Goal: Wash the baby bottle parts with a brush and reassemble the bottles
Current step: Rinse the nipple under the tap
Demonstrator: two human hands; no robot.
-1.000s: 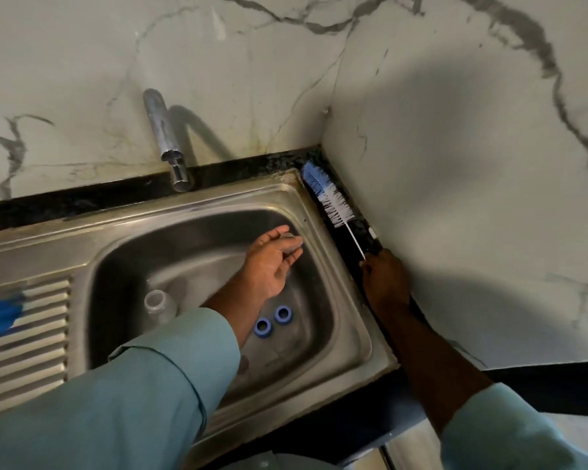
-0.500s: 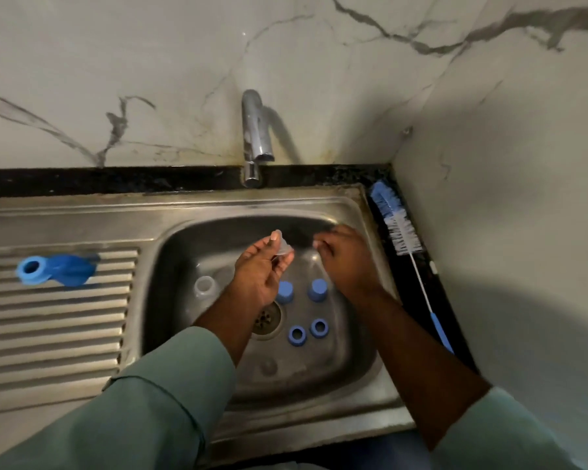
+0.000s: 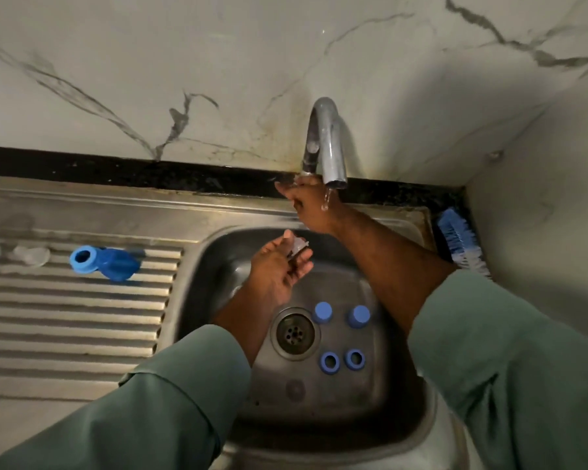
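Observation:
My left hand (image 3: 280,266) holds a small clear teat (image 3: 298,246) between thumb and fingers over the sink basin (image 3: 381,395). My right hand (image 3: 308,201) reaches to the base of the tap (image 3: 330,144), fingers curled around its handle. Water starts to run from the spout. On the basin floor lie two blue caps (image 3: 322,312) and two blue rings (image 3: 329,362) beside the drain (image 3: 294,333). The bottle brush (image 3: 459,242) lies at the sink's right edge by the wall.
A blue bottle part (image 3: 104,262) lies on the ribbed drainboard (image 3: 65,327), with clear parts (image 3: 31,254) at its far left. Marble walls close the back and right side. A black counter strip runs behind the sink.
My right hand left the basin and moved up to the tap handle; water begins to flow. The left hand still holds the teat. The camera view shifted left.

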